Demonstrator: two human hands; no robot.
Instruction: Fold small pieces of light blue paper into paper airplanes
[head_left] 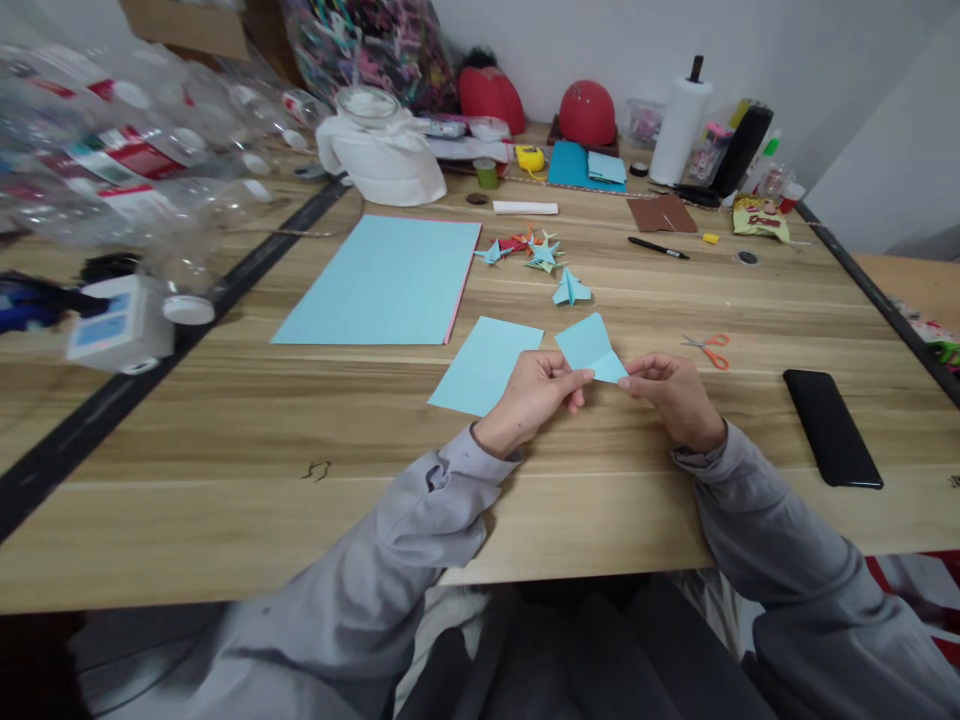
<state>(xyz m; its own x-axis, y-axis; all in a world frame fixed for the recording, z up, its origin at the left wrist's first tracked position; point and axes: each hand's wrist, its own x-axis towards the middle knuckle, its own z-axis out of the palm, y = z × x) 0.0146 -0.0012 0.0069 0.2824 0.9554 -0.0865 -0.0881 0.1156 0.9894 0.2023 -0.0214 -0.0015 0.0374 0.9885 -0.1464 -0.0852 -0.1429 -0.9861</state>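
Note:
A small light-blue sheet of paper [586,342] with a crease across it is held up between my hands. My left hand [536,392] pinches its lower left edge between thumb and fingers. At the lower right corner, the thumb and fingertips of my right hand [671,395] are closed on the same paper. Partly under my left hand lies a larger light-blue sheet [484,362]. Just beyond the held paper sits a folded blue paper plane [571,288]. Several more folded paper figures [541,252], blue, red, orange and green, are bunched behind it.
A stack of large blue paper [382,285] lies left of centre. Orange-handled scissors [711,348] and a black phone [832,428] are on the right. A black pen [658,247] lies farther back. Plastic bottles [135,150] crowd the left side; a paper roll [679,130] stands at the back.

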